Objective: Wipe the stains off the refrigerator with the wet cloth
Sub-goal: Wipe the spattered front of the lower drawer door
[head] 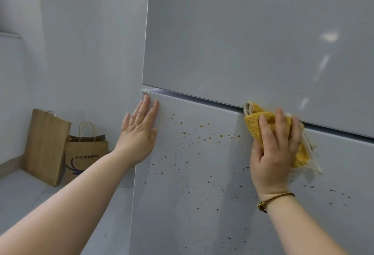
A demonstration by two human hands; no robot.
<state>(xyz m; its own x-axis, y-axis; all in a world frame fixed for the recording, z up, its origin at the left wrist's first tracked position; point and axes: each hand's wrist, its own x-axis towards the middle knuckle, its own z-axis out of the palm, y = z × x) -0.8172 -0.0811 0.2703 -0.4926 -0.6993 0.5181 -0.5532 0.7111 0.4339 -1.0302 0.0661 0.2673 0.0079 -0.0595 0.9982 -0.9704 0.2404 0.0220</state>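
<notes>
The right hand [275, 153] grips a wet cloth [253, 127], yellow with a pale edge. The fingers are spread over its bunched folds and the thumb is tucked against its left side, pressing it to the front of the refrigerator [242, 42]. The cloth sits right at the dark seam between the upper door [253, 22] and the lower door [202, 204]; its top corner reaches the seam and a loose pale flap hangs out to the right of the hand. A thin beaded bracelet [273, 199] circles that wrist. The left hand [139, 133] lies flat and relaxed, fingers straight and holding nothing. Its palm is against the upper left corner of the lower door and its fingertips are just under the seam. Between the two hands the lower door is spattered with stains [202, 131]: orange specks in a loose band just left of the cloth, and darker brown dots scattered below and to the right, down toward the bottom of the view. The upper door looks smooth, with pale glints of reflected light. To the left of the refrigerator, on the grey floor [20, 198] by the pale wall [91, 42], stand two brown paper bags touching each other: a plain bag [46, 145] and a shorter bag [85, 153] printed "luckin coffee".
</notes>
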